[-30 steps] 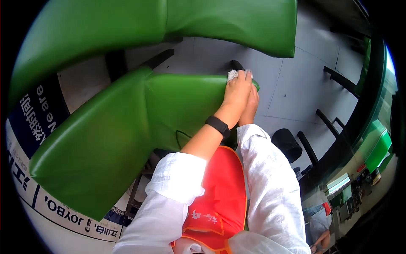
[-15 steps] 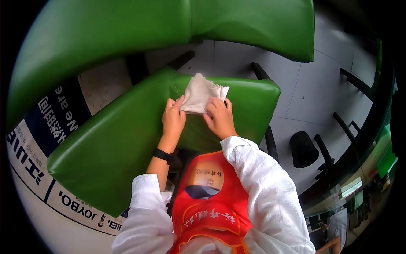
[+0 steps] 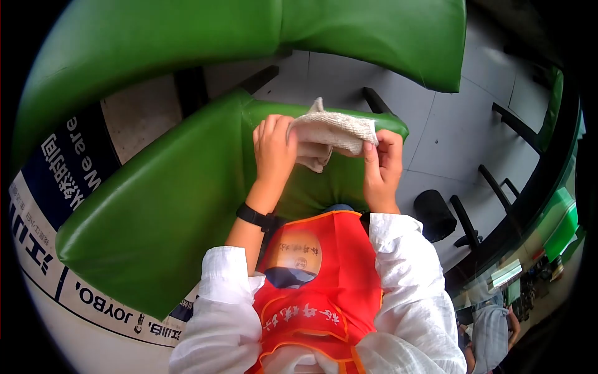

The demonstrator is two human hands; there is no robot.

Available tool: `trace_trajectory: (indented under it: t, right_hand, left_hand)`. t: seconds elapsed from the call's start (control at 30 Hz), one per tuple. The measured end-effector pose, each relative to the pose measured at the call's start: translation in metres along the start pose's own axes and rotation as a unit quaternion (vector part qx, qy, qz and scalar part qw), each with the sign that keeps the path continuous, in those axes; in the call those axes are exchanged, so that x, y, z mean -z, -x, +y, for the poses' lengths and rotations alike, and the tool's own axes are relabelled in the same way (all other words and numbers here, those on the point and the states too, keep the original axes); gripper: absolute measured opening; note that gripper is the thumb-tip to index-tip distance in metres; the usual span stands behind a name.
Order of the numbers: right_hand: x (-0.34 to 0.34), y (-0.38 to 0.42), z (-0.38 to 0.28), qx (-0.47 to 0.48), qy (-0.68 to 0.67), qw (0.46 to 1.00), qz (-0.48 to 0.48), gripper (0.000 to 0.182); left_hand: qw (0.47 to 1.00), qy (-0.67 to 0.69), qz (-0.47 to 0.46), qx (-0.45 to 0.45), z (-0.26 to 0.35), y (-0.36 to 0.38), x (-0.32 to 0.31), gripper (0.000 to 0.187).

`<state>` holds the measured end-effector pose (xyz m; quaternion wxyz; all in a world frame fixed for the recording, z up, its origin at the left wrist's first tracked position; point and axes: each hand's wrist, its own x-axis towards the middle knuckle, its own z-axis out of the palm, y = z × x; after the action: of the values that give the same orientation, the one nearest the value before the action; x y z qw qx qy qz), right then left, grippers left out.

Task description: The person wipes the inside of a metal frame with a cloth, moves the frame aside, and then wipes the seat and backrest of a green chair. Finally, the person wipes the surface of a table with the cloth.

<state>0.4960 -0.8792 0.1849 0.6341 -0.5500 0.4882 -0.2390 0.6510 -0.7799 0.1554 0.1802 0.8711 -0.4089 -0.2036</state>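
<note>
A beige cloth [image 3: 339,128] is stretched between my two hands above the green padded seat [image 3: 187,181], a fold of it hanging down in the middle. My left hand [image 3: 274,146] grips the cloth's left end, with the fingers curled over it and the thumb hidden. At the other end, my right hand [image 3: 382,168] pinches a corner between thumb and fingers. The seat's right part shows beneath and behind the cloth.
Another green padded seat [image 3: 187,37] curves across the top. A black bin [image 3: 435,215] stands on the grey tiled floor [image 3: 423,131] at the right, beside dark furniture legs. A printed white panel [image 3: 93,318] lies at the lower left. Another person [image 3: 492,336] is at the lower right.
Both hands have lifted the cloth from the seat and moved apart, the right hand farther to the right. The cloth went from a flat folded pad to spread out and hanging.
</note>
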Motion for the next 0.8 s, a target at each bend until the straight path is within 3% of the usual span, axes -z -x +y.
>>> trace_trajectory:
  t: [0.03, 0.1, 0.13, 0.17, 0.23, 0.27, 0.3, 0.33, 0.37, 0.5, 0.57, 0.6, 0.63, 0.7, 0.77, 0.8]
  right_hand:
    - [0.003, -0.006, -0.009, 0.008, -0.028, 1.000, 0.006, 0.011]
    - [0.011, -0.005, -0.019, -0.010, -0.048, 0.999, -0.006, 0.011]
    - [0.015, -0.002, -0.021, 0.000, -0.022, 1.000, -0.001, 0.011]
    - [0.019, 0.002, -0.022, 0.010, 0.005, 1.000, 0.003, 0.011]
    - [0.032, 0.015, -0.022, 0.001, 0.045, 0.999, 0.004, 0.011]
    - [0.038, 0.021, -0.027, -0.054, 0.009, 0.998, 0.022, 0.010]
    - [0.043, 0.027, -0.031, -0.110, -0.027, 0.993, 0.041, 0.010]
    - [0.049, 0.032, -0.033, -0.149, -0.057, 0.986, 0.054, 0.011]
    - [0.054, 0.035, -0.034, -0.142, -0.052, 0.987, 0.062, 0.011]
    - [0.076, 0.038, -0.022, -0.104, 0.011, 0.991, 0.088, 0.013]
    - [0.082, 0.022, -0.011, -0.090, 0.032, 0.988, 0.121, 0.014]
    - [0.084, 0.011, 0.003, -0.056, 0.122, 0.979, 0.151, 0.022]
    - [0.078, -0.004, -0.001, -0.013, 0.228, 0.962, 0.151, 0.033]
    - [0.075, -0.022, 0.019, 0.048, 0.329, 0.936, 0.115, 0.049]
    - [0.066, -0.036, 0.047, 0.107, 0.405, 0.907, 0.037, 0.051]
    - [0.058, -0.041, 0.060, 0.118, 0.435, 0.893, -0.005, 0.049]
  left_hand:
    - [1.000, -0.001, 0.001, -0.001, -0.004, -0.004, -0.005, 0.014]
    - [0.982, 0.171, -0.034, 0.078, -0.009, -0.009, -0.012, 0.009]
    - [0.959, 0.243, -0.050, 0.139, -0.007, -0.010, -0.010, 0.008]
    - [0.959, 0.243, -0.050, 0.138, -0.004, -0.010, -0.006, 0.008]
    - [0.807, 0.503, -0.116, 0.286, -0.002, -0.004, 0.009, 0.009]
    - [0.812, 0.506, -0.137, 0.258, -0.004, 0.003, 0.016, 0.012]
    - [0.812, 0.506, -0.138, 0.258, -0.005, 0.010, 0.027, 0.012]
    - [0.863, 0.407, -0.200, 0.222, 0.004, 0.013, 0.047, 0.011]
    - [0.899, 0.302, -0.260, 0.182, 0.015, 0.014, 0.064, 0.010]
    - [0.911, 0.210, -0.321, 0.150, 0.056, -0.001, 0.100, 0.012]
    - [0.955, 0.121, -0.249, 0.102, 0.065, -0.014, 0.089, 0.018]
    - [0.978, 0.081, -0.181, 0.064, 0.063, -0.023, 0.073, 0.031]
    - [0.977, 0.084, -0.186, 0.061, 0.057, -0.031, 0.056, 0.031]
    - [0.993, -0.001, -0.073, -0.091, 0.047, -0.043, 0.020, 0.044]
    - [0.986, 0.053, -0.144, -0.070, 0.038, -0.041, -0.015, 0.050]
    - [0.987, 0.041, -0.135, -0.071, 0.033, -0.035, -0.033, 0.053]
